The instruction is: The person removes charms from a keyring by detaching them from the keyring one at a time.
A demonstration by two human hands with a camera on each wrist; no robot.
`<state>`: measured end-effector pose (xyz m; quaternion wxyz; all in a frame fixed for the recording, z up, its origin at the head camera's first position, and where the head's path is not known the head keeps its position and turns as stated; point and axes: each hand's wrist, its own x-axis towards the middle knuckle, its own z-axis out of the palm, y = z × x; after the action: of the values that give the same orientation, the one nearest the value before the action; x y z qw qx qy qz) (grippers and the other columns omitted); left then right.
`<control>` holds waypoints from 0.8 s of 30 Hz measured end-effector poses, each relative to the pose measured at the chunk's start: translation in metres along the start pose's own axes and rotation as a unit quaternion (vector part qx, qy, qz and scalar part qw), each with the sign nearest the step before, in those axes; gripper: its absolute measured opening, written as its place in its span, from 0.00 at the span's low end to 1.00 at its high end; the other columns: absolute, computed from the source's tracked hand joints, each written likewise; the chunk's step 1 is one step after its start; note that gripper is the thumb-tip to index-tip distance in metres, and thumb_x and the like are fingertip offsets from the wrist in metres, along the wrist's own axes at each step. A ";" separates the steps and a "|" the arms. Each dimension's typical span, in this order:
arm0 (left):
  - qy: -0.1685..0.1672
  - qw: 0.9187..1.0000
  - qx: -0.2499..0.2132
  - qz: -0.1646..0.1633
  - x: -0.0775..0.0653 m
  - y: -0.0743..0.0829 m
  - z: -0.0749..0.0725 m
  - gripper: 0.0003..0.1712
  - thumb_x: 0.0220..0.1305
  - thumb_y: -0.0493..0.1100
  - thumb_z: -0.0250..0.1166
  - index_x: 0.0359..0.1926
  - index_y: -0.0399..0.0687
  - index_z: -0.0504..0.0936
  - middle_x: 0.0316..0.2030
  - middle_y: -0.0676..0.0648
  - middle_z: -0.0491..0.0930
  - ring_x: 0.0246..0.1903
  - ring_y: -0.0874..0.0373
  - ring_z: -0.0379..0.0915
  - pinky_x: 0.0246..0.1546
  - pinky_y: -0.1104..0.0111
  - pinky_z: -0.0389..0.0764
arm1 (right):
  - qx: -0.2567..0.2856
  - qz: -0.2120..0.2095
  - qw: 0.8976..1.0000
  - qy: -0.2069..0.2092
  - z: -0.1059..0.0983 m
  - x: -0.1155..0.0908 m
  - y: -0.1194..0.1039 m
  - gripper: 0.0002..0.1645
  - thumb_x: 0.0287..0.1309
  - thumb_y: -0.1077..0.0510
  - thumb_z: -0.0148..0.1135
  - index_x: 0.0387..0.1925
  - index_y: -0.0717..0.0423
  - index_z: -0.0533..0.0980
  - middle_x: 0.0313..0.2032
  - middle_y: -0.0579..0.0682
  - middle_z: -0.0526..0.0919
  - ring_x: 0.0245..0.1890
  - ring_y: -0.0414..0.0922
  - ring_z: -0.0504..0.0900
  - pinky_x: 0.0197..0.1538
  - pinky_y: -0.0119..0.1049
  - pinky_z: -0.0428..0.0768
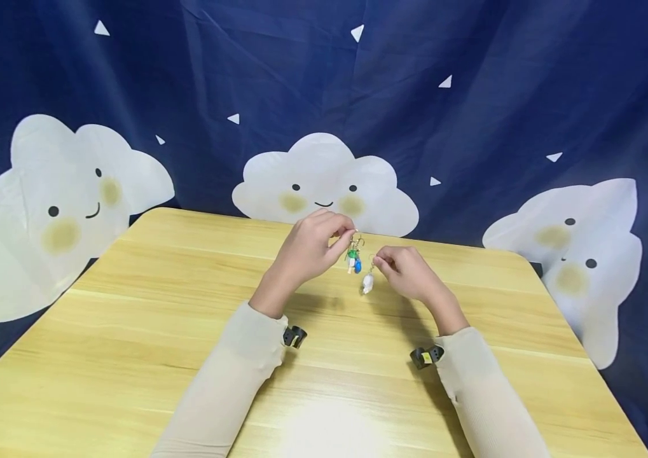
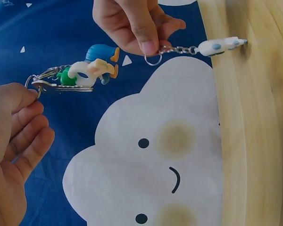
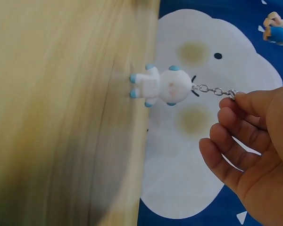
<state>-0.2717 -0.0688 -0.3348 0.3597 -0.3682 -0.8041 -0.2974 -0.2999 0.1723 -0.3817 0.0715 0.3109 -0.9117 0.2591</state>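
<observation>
My left hand (image 1: pixel 313 245) pinches the ring of a bunch of keys (image 2: pixel 73 88), raised above the table. A small figure charm (image 2: pixel 87 70) in green, white and blue dangles from the same ring among the keys. To its right, my right hand (image 1: pixel 409 272) pinches a metal ring and short chain (image 3: pixel 214 90) between thumb and forefinger. From that chain hangs a white figure keychain (image 3: pixel 174 86) with light blue ears, hands and feet. The two hands are apart, with both hanging charms between them.
A light wood table (image 1: pixel 186 356) lies under both hands. Behind it hangs a dark blue cloth (image 1: pixel 301 63) printed with smiling white clouds and small triangles. Black camera mounts (image 1: pixel 295 336) sit at the cuffs of the beige sleeves (image 1: pixel 226 375).
</observation>
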 end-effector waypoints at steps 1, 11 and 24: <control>0.000 1.000 0.000 0.000 0.000 0.000 0.000 0.03 0.68 0.34 0.65 0.36 0.43 0.85 0.32 0.49 0.85 0.35 0.57 0.77 0.36 0.68 0.78 | -0.003 0.000 1.000 -0.002 0.000 0.002 0.001 0.14 0.74 0.59 0.58 0.29 0.57 0.78 0.18 0.43 0.68 0.19 0.40 0.65 0.30 0.38 0.69; 0.005 1.000 0.002 -0.001 -0.001 -0.001 0.000 0.04 0.68 0.34 0.64 0.36 0.43 0.85 0.31 0.50 0.85 0.35 0.57 0.77 0.35 0.68 0.78 | -0.010 -0.002 0.999 -0.032 0.008 0.030 0.018 0.16 0.74 0.61 0.57 0.26 0.61 0.77 0.19 0.45 0.70 0.20 0.42 0.66 0.33 0.40 0.71; 0.004 1.000 0.002 -0.003 -0.001 -0.002 0.000 0.03 0.67 0.34 0.65 0.35 0.43 0.84 0.31 0.50 0.85 0.35 0.57 0.78 0.36 0.68 0.78 | -0.046 0.012 0.998 -0.041 0.024 0.057 0.052 0.11 0.72 0.62 0.59 0.33 0.64 0.82 0.22 0.47 0.75 0.26 0.45 0.72 0.39 0.44 0.75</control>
<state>-0.2730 -0.0700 -0.3365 0.3632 -0.3635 -0.8043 -0.2983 -0.3759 0.1647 -0.4075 0.0454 0.3069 -0.9284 0.2043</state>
